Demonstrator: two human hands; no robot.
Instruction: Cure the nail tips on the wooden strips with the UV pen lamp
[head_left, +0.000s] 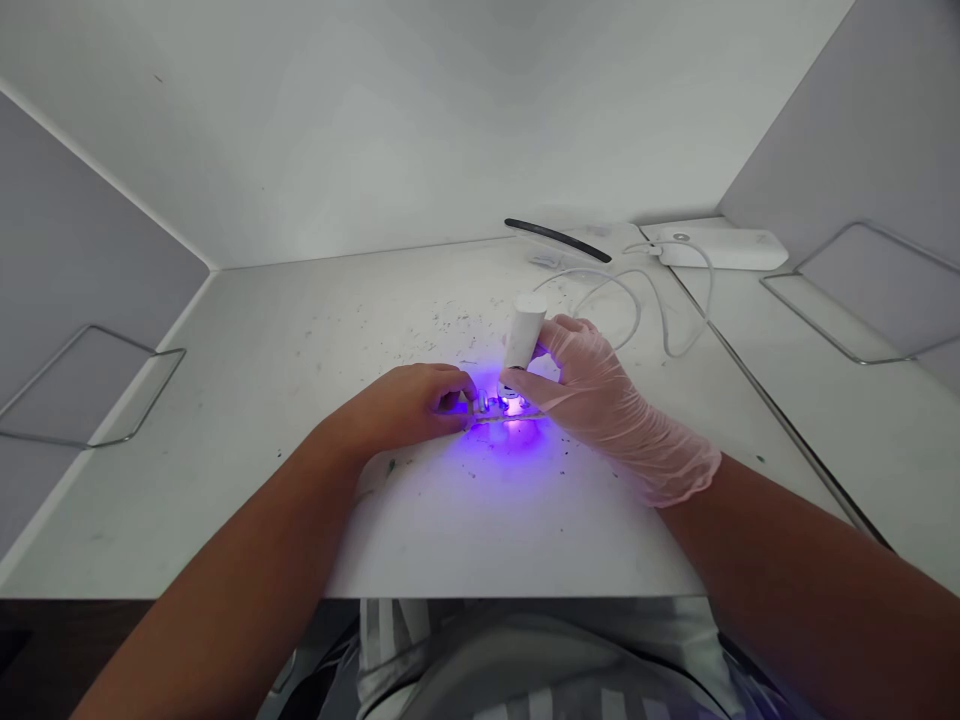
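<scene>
My right hand (589,375), in a thin translucent glove, is closed around a white handheld UV lamp (526,328). The lamp stands nearly upright, and purple light shines from its lower end. Just under it is a thin, flat strip (504,418) with small pieces on it, blurred by the glow. My bare left hand (420,400) rests on the table to the left, fingers curled and pinched at the strip's left end. The fingertips are partly in shadow, and the exact grip there is hard to see.
A white power bank (724,248) lies at the back right, with a white cable (667,300) looping from it. Near the rear wall is a black curved bar (559,240) on a clear piece. Wire frames (135,395) stand at both sides. Dark specks dot the white table (285,330).
</scene>
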